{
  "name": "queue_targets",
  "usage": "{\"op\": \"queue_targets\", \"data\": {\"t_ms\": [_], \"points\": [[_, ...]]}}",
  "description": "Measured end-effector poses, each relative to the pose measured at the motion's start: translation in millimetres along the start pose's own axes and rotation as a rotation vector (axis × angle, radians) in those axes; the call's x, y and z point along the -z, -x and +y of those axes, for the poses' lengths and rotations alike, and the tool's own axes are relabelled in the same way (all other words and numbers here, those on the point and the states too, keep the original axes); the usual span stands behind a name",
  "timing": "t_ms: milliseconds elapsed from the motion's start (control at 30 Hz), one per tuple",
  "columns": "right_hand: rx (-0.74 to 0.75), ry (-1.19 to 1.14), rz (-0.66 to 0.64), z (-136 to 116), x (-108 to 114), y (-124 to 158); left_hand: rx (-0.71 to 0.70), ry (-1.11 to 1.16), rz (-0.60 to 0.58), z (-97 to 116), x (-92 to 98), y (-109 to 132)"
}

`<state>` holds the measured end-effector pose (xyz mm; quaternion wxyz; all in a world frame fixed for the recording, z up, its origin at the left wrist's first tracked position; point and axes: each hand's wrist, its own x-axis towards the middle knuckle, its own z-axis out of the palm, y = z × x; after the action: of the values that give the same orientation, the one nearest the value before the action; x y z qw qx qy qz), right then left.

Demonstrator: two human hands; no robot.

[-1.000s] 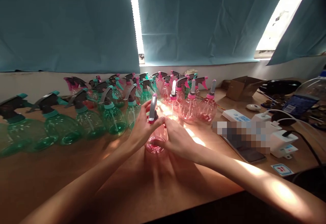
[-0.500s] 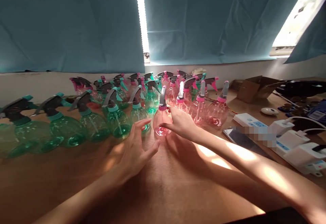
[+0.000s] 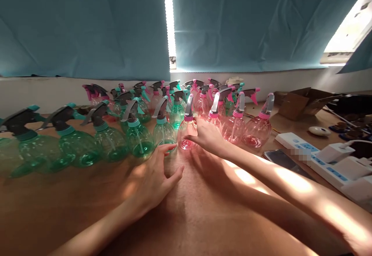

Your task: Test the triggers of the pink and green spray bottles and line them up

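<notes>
My right hand (image 3: 207, 135) is wrapped around the right side of a clear pink spray bottle (image 3: 185, 132), its thumb across the front. The bottle stands upright on the table, grey trigger facing me, close beside a green spray bottle (image 3: 161, 130). My left hand (image 3: 157, 174) is held above the table in front of the green bottles, fingers curved and apart from the thumb, holding nothing. Another green spray bottle (image 3: 140, 137) is just beyond it. Right of my right hand stand more pink bottles, among them a pink spray bottle (image 3: 233, 126); one is partly hidden behind that hand.
Further rows of green and pink spray bottles stand behind, below a blue curtain (image 3: 87, 27). On the right are a phone (image 3: 281, 161), a white power strip (image 3: 319, 159) with plugs, a white mouse (image 3: 319, 131) and an open cardboard box (image 3: 302, 102).
My right hand has shifted the pink spray bottle slightly left, closing most of the gap to the green one. My left hand stays open. The whole view has turned a little left.
</notes>
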<state>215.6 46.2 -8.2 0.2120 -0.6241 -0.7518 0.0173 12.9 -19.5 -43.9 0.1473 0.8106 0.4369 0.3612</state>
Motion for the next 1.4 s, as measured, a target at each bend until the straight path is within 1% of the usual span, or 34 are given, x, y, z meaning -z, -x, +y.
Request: {"op": "queue_targets", "data": {"t_ms": [267, 367, 433, 500, 567, 633, 700, 833, 1000, 1100, 1267, 1400], "points": [[-0.014, 0.007, 0.004, -3.7, 1.6, -2.5, 0.032, -0.006, -0.047, -5.3, 3.9, 1.0], [-0.004, -0.003, 0.023, -4.6, 5.1, 4.3, 0.040, 0.003, -0.048, -6.3, 4.5, 1.4], [0.004, -0.012, 0.046, -2.0, 10.1, 14.2, 0.040, 0.023, -0.040, -7.0, 4.5, 1.9], [0.000, -0.027, 0.081, 4.6, 17.4, 27.4, 0.039, 0.051, -0.034, -7.5, 4.6, 2.7], [-0.013, -0.088, 0.177, 15.5, 26.3, 40.9, 0.042, 0.081, -0.037, -7.4, 4.8, 3.8], [-0.071, -0.136, 0.234, 29.1, 35.5, 51.0, 0.063, 0.108, -0.048, -6.1, 5.0, 4.5], [-0.146, -0.141, 0.253, 42.4, 43.1, 55.0, 0.089, 0.141, -0.055, -3.1, 4.7, 4.3], [-0.262, -0.174, 0.219, 57.9, 47.4, 45.2, 0.105, 0.196, -0.061, 7.2, 2.3, 1.4], [-0.221, -0.206, 0.197, 55.1, 34.1, 21.4, 0.078, 0.215, -0.054, 20.7, -2.0, -1.7], [-0.220, -0.230, 0.185, 51.8, 27.0, 12.4, 0.089, 0.215, -0.065, 25.5, -3.3, -2.4], [-0.234, -0.243, 0.167, 54.0, 24.4, 5.8, 0.095, 0.205, -0.069, 26.9, -5.2, -4.0], [-0.200, -0.231, 0.148, 55.9, 28.0, 7.9, 0.116, 0.224, -0.069, 25.3, -9.1, -5.5]]}}
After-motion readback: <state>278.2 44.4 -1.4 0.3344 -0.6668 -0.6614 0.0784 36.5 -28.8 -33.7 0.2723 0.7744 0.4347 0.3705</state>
